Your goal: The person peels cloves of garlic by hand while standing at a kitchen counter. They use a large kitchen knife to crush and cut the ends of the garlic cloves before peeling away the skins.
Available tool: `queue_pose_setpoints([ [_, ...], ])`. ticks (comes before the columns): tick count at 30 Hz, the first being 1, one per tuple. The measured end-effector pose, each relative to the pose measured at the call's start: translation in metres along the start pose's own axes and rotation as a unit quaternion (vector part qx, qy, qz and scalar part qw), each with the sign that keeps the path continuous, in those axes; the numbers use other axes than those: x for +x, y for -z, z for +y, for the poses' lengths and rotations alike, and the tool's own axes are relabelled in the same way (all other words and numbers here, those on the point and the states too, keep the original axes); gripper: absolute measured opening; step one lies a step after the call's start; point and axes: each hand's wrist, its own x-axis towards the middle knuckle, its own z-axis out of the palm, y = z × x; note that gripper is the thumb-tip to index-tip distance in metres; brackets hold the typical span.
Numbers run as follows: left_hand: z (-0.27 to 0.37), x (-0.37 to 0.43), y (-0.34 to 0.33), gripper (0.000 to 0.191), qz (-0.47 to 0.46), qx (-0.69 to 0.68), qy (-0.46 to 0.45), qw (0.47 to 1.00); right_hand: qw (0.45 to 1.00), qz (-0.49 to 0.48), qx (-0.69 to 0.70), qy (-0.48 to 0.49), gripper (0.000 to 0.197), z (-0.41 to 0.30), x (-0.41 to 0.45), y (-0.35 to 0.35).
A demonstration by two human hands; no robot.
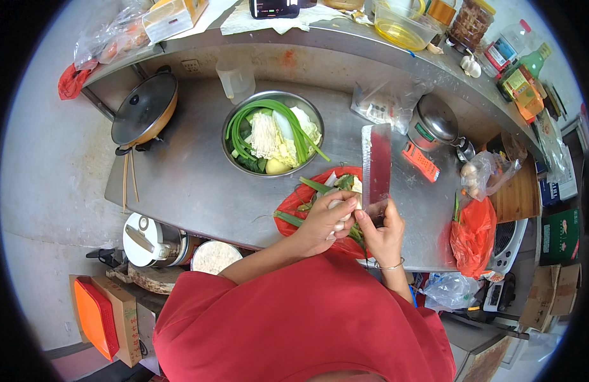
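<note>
My left hand (323,219) holds several white garlic cloves (341,220) in its curled fingers. A cleaver (376,162) stands upright in my right hand (385,227), its broad blade pointing away from me and its lower end by the left fingertips. Both thumbs nearly meet at a piece of garlic by the blade. Beneath my hands lies a spread red plastic bag (289,196) with green leaf stalks and vegetable scraps. Beyond it, a steel bowl (287,97) contains long green stalks (244,112), enoki mushrooms (264,139), pale cabbage leaves and a peeled yellowish potato (277,166).
An orange grater (420,161) lies right of the cleaver, near a lidded steel pot (437,117). A lidded wok (146,107) stands at the left, a plastic jug (235,76) behind the bowl. Another red bag (473,238) hangs at the counter's right edge. A shelf (318,36) overhangs the back.
</note>
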Motion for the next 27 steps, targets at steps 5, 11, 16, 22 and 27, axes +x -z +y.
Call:
queue_pose_setpoints([
  [5,-0.002,-0.001,-0.002,0.020,0.020,0.032,-0.031,0.999,1.000,-0.002,0.025,-0.019,0.018,0.002,-0.001,0.001],
  [11,0.008,-0.004,-0.011,0.023,0.006,0.042,-0.040,0.998,0.996,-0.013,0.079,-0.046,0.017,0.012,-0.003,0.002],
  [16,0.007,-0.002,0.001,0.025,-0.043,0.043,-0.010,0.998,0.987,-0.045,0.124,-0.089,0.019,0.010,-0.007,0.005],
  [22,0.003,-0.002,-0.002,0.024,-0.030,0.063,-0.051,0.996,0.986,-0.051,0.139,-0.070,0.019,0.013,-0.006,0.003],
  [27,-0.002,0.003,0.007,0.025,0.005,0.106,-0.072,0.992,0.943,-0.075,0.264,-0.188,0.012,0.001,-0.007,0.012],
])
